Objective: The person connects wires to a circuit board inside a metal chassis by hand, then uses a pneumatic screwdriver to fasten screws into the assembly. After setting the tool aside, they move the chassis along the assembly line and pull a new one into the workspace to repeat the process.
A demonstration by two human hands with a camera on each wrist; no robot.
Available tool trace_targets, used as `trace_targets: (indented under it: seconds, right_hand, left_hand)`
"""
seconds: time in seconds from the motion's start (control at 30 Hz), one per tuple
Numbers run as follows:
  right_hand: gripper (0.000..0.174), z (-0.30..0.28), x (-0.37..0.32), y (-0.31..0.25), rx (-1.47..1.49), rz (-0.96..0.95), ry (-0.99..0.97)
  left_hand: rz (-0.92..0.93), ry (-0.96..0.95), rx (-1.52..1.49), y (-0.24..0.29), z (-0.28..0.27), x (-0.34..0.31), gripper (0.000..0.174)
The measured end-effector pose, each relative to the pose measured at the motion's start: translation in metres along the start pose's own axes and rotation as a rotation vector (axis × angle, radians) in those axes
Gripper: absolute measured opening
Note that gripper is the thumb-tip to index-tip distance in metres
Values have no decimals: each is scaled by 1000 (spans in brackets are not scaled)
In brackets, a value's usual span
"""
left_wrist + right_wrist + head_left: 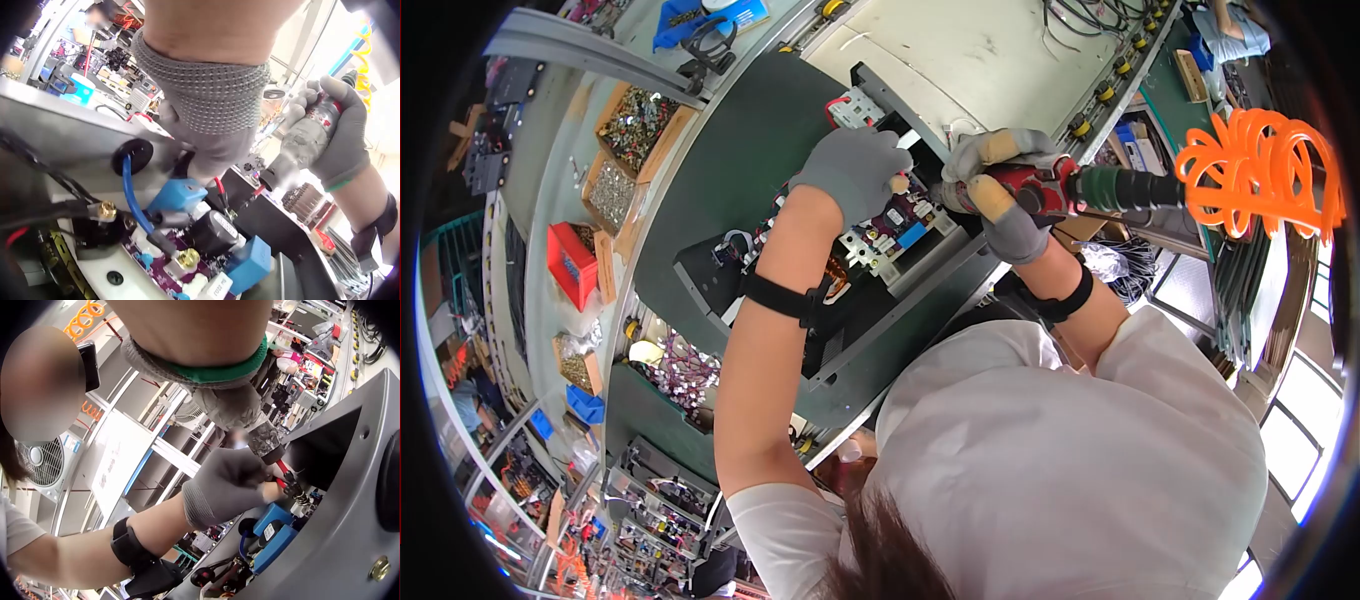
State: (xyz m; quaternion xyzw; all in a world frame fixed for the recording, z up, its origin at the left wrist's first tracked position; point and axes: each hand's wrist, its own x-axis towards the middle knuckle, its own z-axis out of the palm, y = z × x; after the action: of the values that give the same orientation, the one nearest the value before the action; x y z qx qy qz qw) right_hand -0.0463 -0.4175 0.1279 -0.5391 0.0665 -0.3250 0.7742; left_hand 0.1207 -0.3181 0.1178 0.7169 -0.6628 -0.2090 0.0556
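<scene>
In the head view, the gloved left hand [855, 172] is low over a circuit board [900, 215] inside a dark metal case [880, 330]. The right wrist view shows the left hand [228, 487] with bent fingers beside the driver's red bit [282, 467]; what its fingertips hold is hidden. The gloved right hand [1015, 235] grips a red power screwdriver [1045, 188], its fingers wrapped round the body. In the left wrist view, the driver [309, 134] tilts down toward red-sleeved wires [221, 187] near blue components [250, 264].
An orange coiled hose [1260, 175] trails from the driver's rear. Wooden bins of small parts [635, 130] and a red bin [572, 265] stand left of the green work surface [720, 150]. Black cables [1100, 20] lie at the top. A bundle of small connectors [680, 375] is at lower left.
</scene>
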Motion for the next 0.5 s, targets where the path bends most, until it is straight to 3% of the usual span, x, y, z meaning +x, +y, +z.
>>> trace_targets:
  seconds: [0.23, 0.37, 0.5]
  right_hand:
    - [30, 13, 2, 1, -70, -14, -143]
    - [27, 26, 5, -1, -147, -75, -203]
    - [22, 33, 4, 2, -113, -18, -123]
  left_hand:
    - [-53, 13, -2, 0, 7, 7, 16]
    - [-188, -23, 106, 16, 6, 14, 19]
    - [-134, 84, 104, 10, 21, 16, 17]
